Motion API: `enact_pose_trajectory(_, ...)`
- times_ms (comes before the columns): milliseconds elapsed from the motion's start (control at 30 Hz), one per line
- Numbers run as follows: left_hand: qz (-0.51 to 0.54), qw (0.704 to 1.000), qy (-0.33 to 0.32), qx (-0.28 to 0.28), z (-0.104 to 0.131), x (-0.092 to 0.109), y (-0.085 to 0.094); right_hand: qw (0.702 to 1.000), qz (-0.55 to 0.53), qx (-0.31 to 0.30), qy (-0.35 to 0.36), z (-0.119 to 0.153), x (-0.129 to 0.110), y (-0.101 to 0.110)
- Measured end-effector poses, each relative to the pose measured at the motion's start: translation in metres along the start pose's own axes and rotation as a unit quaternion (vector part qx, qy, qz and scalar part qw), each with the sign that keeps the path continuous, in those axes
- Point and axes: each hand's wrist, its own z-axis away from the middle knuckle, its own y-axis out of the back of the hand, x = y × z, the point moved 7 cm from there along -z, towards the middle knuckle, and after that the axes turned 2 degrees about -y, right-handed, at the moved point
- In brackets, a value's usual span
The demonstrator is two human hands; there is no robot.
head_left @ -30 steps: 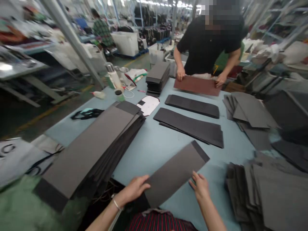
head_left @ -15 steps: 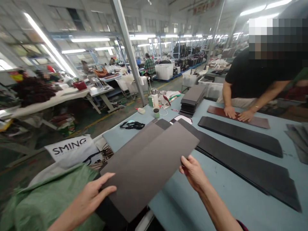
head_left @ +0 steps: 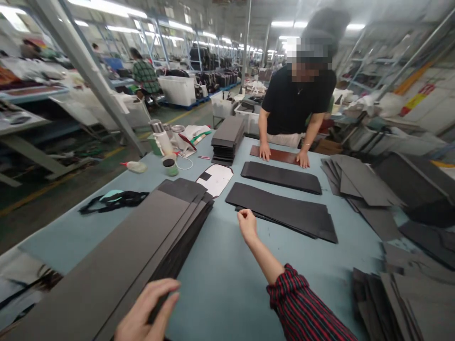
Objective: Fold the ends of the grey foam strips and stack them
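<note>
My left hand (head_left: pixel 149 310) is at the bottom, thumb and fingers apart, beside the near right edge of a stack of long grey panels (head_left: pixel 117 241). It holds nothing I can see. My right hand (head_left: pixel 248 226) is closed in a pinch at the left end of a pile of black panels (head_left: pixel 284 208). Whether a panel edge is between its fingertips I cannot tell. Behind that pile lies another black strip stack (head_left: pixel 280 177). A white rounded template (head_left: pixel 218 180) with a dark patch lies between the grey stack and the black piles.
Across the blue table (head_left: pixel 213 284) a co-worker (head_left: pixel 295 104) presses both hands on a brown strip (head_left: pixel 277 155). A tall stack of grey pieces (head_left: pixel 227 137), a glue jar (head_left: pixel 169 166), a squeeze bottle (head_left: pixel 135 166) and black straps (head_left: pixel 112 202) stand or lie around. Loose panels (head_left: pixel 362 175) cover the right side.
The grey panel I held in both hands now lies on the left stack, released. My right hand has gone over to the black panels and closed. The view has swung right.
</note>
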Motion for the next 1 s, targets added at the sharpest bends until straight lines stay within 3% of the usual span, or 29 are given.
enact_pose_trajectory(100,0.178,0.972,0.084,-0.126,-0.04,0.008,-0.124,0.995,0.085,0.044,0.013,-0.042,0.032,0.045)
enact_pose_trajectory(167,0.301,0.927,0.198,-0.101,-0.078,-0.004,-0.19,0.991,0.124,0.047,0.025,-0.061,0.048,0.061)
enact_pose_trajectory(200,0.346,0.896,0.269,-0.067,-0.097,-0.016,-0.217,0.985,0.164,0.041,0.041,-0.068,0.054,0.064)
enact_pose_trajectory(233,0.355,0.886,0.295,-0.046,-0.119,-0.023,-0.24,0.973,0.218,0.033,0.065,-0.074,0.059,0.065)
enact_pose_trajectory(333,0.353,0.872,0.339,0.021,-0.182,-0.045,-0.285,0.917,0.373,0.005,0.139,-0.085,0.071,0.06)
enact_pose_trajectory(433,0.353,0.86,0.359,0.079,-0.227,-0.06,-0.308,0.887,0.42,0.005,0.191,-0.09,0.083,0.055)
enact_pose_trajectory(533,0.36,0.85,0.365,0.12,-0.246,-0.069,-0.318,0.863,0.44,0.023,0.248,-0.089,0.09,0.052)
enact_pose_trajectory(800,0.387,0.841,0.343,0.161,-0.242,-0.066,-0.308,0.861,0.432,0.013,0.269,-0.091,0.098,0.055)
enact_pose_trajectory(1000,0.424,0.836,0.313,0.15,-0.243,-0.034,-0.294,0.883,0.388,-0.035,0.264,-0.095,0.09,0.065)
